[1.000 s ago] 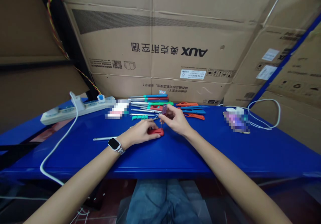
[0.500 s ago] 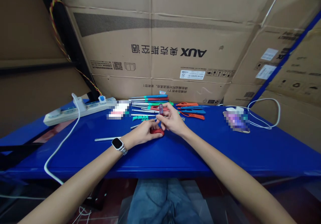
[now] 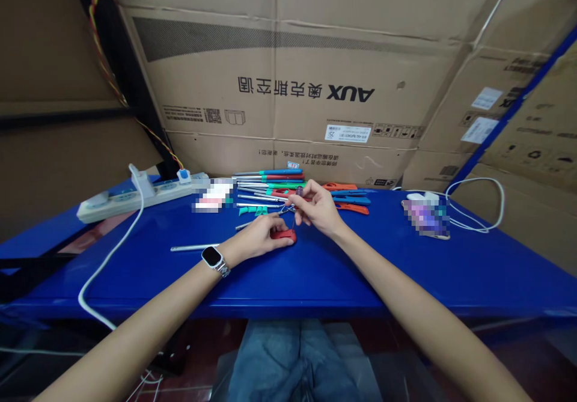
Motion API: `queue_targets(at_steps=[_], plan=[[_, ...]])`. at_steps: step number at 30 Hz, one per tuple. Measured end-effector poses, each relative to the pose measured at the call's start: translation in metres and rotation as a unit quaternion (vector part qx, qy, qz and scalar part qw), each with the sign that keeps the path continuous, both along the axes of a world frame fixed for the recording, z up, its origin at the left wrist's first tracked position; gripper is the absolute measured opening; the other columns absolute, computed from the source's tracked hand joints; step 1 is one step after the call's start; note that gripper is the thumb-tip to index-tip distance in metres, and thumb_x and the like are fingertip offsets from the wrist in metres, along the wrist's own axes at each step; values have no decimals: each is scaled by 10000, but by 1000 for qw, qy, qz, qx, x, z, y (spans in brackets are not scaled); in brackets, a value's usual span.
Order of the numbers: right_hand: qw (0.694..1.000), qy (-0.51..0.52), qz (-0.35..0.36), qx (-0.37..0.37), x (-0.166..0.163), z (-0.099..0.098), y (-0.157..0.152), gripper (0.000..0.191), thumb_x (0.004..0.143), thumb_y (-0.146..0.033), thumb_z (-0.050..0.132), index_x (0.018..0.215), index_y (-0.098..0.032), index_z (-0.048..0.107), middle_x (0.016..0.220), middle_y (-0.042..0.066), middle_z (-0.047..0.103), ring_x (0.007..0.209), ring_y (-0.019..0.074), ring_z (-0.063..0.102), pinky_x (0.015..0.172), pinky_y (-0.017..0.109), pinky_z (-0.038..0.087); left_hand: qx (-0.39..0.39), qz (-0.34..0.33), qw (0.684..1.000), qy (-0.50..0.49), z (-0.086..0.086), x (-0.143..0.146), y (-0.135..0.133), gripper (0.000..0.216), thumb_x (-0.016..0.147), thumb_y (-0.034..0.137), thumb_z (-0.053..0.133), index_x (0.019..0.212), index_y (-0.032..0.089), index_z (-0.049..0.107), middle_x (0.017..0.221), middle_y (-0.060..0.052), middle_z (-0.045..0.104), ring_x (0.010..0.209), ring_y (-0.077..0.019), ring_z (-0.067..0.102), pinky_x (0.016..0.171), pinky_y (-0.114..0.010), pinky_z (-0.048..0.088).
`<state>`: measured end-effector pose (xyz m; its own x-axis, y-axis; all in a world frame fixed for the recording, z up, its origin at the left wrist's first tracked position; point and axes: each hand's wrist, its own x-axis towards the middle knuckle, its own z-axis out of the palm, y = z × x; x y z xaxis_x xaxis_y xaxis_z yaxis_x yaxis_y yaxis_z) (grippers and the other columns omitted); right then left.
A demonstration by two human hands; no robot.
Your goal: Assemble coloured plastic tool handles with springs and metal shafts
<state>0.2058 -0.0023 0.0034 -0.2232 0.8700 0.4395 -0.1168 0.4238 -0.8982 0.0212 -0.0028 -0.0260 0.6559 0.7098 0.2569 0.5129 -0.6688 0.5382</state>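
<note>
Left hand (image 3: 261, 234): fingers closed, thumb along the near edge, the others bent over the far side; has hold of 1 red handle (image 3: 287, 235), which lies on the table just in front of the person, its right end projecting past the fingertips.

Right hand (image 3: 319, 210): thumb and fingers pinched around 1 screwdriver (image 3: 299, 191), purple grip up, thin shaft slanting down to the right end of the red handle; whether the tip touches it, cannot tell.

Left wrist: 1 watch (image 3: 211, 258), dark face, metal band.

Beside the left forearm: 1 silver strip (image 3: 193, 247), flat on the table; a 2nd metal piece (image 3: 243, 226) shows partly behind the left hand.

Just beyond the hands: small green pieces (image 3: 253, 211), grouped; behind them, a row of cutter knives (image 3: 279, 173) with blue, red and green handles, laid side by side.

Right of that row: orange and blue handle shells (image 3: 351, 199), stacked loosely.

Farther left: 1 blurred-out white and pink item (image 3: 211, 196); 1 white power strip (image 3: 135, 198) with a plugged-in cable.

Far right: 1 phone (image 3: 426, 219), screen blurred out, near a looped white cable (image 3: 499, 210).

Support: blue table (image 3: 360, 276). Backdrop: printed cardboard (image 3: 315, 47).
</note>
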Motion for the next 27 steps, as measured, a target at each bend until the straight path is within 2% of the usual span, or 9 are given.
queue_targets(at_steps=[2,4,7,10,14,18,21,24,27], plan=[[1000,-2,-15,2,-1,-2,1,519,732,-524,766,792,-240,337,641,-64,635,357,80,553,291,158,325,-5,-1,1000,-1,-1,0,0,376,872,532,619,813,163,666,798,-35,641,694,-170,543,629,-280,408],[1000,-7,-24,7,0,-3,0,471,748,-523,755,859,-234,400,623,-91,594,346,63,523,301,157,344,-9,0,1000,0,-1,0,0,377,871,533,618,817,163,668,801,-38,646,696,-171,546,634,-282,412],[1000,-17,12,-3,3,1,-3,449,814,-587,652,1031,-221,509,715,-65,604,391,55,547,346,169,412,-15,0,1000,-4,0,1,-1,373,876,527,614,827,161,671,806,-43,653,710,-177,553,657,-293,420],[998,-37,46,-18,9,9,-5,464,811,-627,624,959,-190,574,766,-18,636,467,80,610,403,195,473,-12,-1,1000,-6,0,1,-2,381,873,534,613,822,161,673,802,-45,650,711,-179,549,654,-295,421],[998,-50,-2,-24,7,15,-3,466,729,-553,754,743,-210,438,545,-50,608,355,76,522,316,167,326,-1,-3,1000,-9,-3,0,1,382,874,533,612,798,163,670,794,-40,641,697,-175,546,645,-294,418],[999,-17,-12,-45,-4,13,-1,591,618,-528,838,731,-236,336,586,-39,659,323,86,519,288,171,301,-5,-2,1000,-7,-5,0,4,372,868,525,625,827,160,681,805,-47,665,709,-180,567,656,-297,429],[999,-16,-10,-31,-6,12,-4,497,681,-559,785,813,-217,449,612,-59,643,306,55,471,298,171,319,-9,-2,1000,-5,-4,1,4,365,866,517,631,834,158,687,813,-51,674,723,-185,579,662,-296,435],[999,-28,27,-17,1,13,-8,470,795,-627,639,983,-200,587,731,-32,657,366,53,523,342,186,387,-15,-1,1000,-4,-3,0,4,366,865,521,630,850,161,693,816,-48,677,720,-184,578,652,-293,433],[998,-56,28,-4,8,16,-9,458,803,-610,641,929,-170,655,684,-12,652,410,73,551,371,200,411,-10,-3,1000,-7,-4,0,4,374,871,531,617,850,165,693,823,-46,675,717,-181,572,654,-293,438]])
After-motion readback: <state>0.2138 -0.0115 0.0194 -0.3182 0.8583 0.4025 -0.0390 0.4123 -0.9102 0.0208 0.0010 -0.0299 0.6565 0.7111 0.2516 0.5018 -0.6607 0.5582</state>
